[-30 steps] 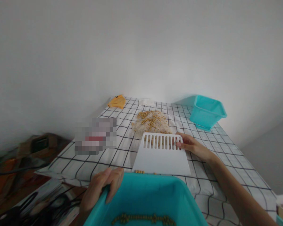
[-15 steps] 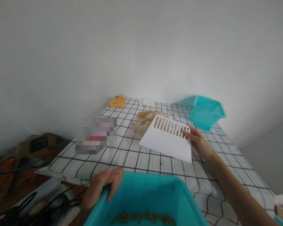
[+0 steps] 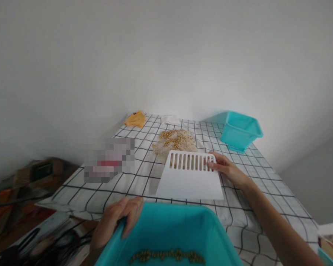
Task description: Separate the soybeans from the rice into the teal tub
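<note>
My left hand (image 3: 115,221) grips the near left rim of a teal plastic bin (image 3: 188,225) held at the table's front edge; a row of yellow beans (image 3: 166,255) lies in its bottom. My right hand (image 3: 227,170) holds a white slotted scraper (image 3: 190,179) by its right upper corner, the flat blade lying level on the checked tablecloth (image 3: 144,177) just beyond the bin. Behind the scraper sits a heap of rice mixed with yellow beans (image 3: 176,142).
A second teal bin (image 3: 240,131) stands at the far right of the table. An orange cloth (image 3: 135,119) and a white cloth (image 3: 170,119) lie by the wall. A blurred-out patch (image 3: 108,159) covers something at the table's left. Cables and clutter (image 3: 39,236) lie lower left.
The scraper was lifted and tilted away from the bin, then came back down level behind the bin. My left hand kept its hold on the bin rim.
</note>
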The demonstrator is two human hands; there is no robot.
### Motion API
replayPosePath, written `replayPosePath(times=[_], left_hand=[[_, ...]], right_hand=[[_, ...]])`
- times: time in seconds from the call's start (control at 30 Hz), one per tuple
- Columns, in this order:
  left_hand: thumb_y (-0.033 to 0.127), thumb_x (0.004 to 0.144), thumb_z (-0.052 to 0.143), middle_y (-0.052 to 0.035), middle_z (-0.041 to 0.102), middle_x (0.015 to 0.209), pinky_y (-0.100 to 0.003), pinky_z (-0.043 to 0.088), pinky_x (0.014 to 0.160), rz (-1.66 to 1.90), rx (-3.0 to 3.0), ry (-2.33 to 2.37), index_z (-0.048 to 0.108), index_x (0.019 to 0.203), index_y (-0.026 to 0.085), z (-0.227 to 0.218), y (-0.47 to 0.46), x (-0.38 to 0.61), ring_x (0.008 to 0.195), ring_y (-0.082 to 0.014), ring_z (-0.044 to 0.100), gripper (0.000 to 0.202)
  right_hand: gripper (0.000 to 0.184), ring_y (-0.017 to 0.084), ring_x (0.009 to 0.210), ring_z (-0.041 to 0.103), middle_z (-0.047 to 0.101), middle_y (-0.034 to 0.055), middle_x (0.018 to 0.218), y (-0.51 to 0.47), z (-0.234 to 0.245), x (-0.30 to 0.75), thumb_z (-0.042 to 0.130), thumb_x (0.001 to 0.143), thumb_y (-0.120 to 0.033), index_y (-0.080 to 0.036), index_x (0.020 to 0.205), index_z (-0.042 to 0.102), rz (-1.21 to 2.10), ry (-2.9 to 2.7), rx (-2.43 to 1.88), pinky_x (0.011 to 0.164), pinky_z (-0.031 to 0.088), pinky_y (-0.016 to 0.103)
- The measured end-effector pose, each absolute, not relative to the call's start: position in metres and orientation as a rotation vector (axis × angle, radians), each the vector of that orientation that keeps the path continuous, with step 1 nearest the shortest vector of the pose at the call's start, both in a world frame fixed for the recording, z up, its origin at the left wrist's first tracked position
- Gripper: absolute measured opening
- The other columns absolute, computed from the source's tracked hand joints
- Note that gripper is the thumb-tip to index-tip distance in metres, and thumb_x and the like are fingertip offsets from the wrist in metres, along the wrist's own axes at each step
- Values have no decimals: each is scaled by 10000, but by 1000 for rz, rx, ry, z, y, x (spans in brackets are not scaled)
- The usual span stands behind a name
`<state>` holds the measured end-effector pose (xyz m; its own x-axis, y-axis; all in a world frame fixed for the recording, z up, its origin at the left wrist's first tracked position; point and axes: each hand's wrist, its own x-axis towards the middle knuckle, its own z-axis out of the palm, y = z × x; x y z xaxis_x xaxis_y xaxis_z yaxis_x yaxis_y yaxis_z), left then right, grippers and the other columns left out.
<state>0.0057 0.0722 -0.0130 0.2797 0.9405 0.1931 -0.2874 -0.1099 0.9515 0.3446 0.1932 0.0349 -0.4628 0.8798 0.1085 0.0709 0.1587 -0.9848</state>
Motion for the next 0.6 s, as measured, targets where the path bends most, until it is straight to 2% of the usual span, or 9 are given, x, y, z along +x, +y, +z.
replayPosePath(times=[0.1, 0.37, 0.6], left_hand=[[444, 1066, 323, -3, 431, 501, -355, 354, 676, 1222, 1238, 716, 497, 461, 218, -12, 71, 9, 545, -190, 388, 669], [453, 1049, 363, 0, 441, 498, -358, 359, 708, 1207, 1188, 739, 527, 450, 226, -11, 72, 7, 535, -191, 384, 661], [375, 1065, 313, -2, 439, 509, -366, 359, 702, 1226, 1226, 737, 520, 468, 223, -13, 71, 7, 531, -192, 388, 650]], right_hand=[[257, 170, 799, 571, 642, 11, 883, 196, 32, 346, 728, 862, -451, -229, 975, 665, 1330, -1598, -952, 711, 443, 283], [239, 147, 744, 532, 584, -10, 792, 193, 38, 344, 746, 855, -432, -210, 844, 658, 1480, -1823, -846, 684, 430, 263], [256, 162, 742, 580, 633, 4, 806, 193, 34, 347, 759, 827, -440, -225, 933, 670, 1470, -1492, -822, 681, 451, 267]])
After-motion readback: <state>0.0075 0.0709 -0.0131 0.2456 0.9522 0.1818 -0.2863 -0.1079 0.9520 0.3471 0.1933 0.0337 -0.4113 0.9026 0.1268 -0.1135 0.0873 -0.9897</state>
